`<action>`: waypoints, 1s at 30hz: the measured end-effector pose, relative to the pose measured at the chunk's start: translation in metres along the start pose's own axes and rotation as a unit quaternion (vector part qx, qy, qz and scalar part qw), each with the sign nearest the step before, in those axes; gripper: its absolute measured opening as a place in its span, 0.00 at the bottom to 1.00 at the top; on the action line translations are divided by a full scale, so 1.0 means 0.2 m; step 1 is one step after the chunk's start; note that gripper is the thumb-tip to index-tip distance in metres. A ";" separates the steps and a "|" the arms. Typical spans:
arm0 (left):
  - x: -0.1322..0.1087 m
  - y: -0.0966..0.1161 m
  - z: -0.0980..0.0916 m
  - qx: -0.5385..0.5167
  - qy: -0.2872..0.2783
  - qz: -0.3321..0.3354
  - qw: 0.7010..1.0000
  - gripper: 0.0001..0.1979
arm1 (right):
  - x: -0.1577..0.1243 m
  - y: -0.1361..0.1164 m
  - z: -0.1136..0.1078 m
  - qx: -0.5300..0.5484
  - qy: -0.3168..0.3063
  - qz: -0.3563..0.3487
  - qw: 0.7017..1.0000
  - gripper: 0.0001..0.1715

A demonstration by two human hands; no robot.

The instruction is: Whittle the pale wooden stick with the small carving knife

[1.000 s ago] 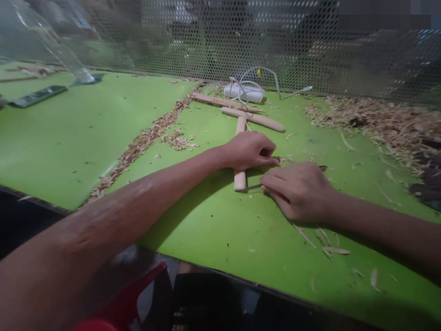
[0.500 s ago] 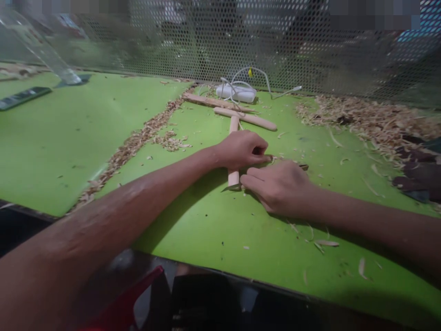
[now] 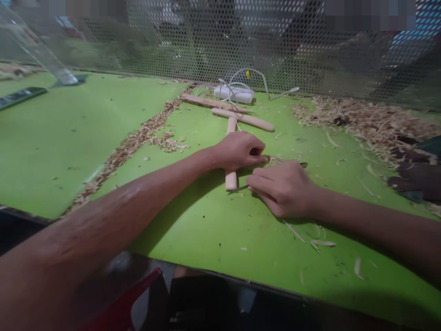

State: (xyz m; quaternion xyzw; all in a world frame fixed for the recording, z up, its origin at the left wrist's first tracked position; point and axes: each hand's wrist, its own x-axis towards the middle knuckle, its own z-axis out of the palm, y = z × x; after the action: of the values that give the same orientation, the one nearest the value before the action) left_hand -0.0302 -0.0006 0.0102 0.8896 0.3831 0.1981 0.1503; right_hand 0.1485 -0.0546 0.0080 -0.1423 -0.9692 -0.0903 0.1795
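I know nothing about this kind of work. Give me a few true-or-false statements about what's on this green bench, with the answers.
1. The left hand is curled over a wooden stick lying on the green table. True.
2. The right hand is raised high above the table. False: it lies low on the surface, right beside the stick's near end.
3. A heap of wood shavings lies at the right, near the mesh wall. True.
4. The white charger sits at the table's near edge. False: it lies at the far side, by the mesh.
5. That stick is the only one there. False: two more sticks lie beyond the hands.
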 end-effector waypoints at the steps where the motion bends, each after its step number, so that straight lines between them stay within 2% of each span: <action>1: 0.00 0.00 0.00 0.000 0.003 -0.002 1.000 0.20 | 0.01 0.00 0.00 -0.002 0.007 -0.002 1.000 0.10; 8: 0.01 -0.01 0.01 0.000 0.013 0.004 1.000 0.21 | 0.05 -0.02 0.03 -0.008 -0.025 0.011 1.000 0.08; 30: 0.01 -0.02 0.01 0.004 0.017 0.018 1.000 0.19 | 0.07 -0.05 0.03 -0.030 -0.037 0.018 0.999 0.09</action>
State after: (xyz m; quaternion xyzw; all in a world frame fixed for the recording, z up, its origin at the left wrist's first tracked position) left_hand -0.0295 0.0040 0.0066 0.8934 0.3702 0.2147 0.1368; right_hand 0.1298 -0.0588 0.0060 -0.1685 -0.9693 -0.1108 0.1408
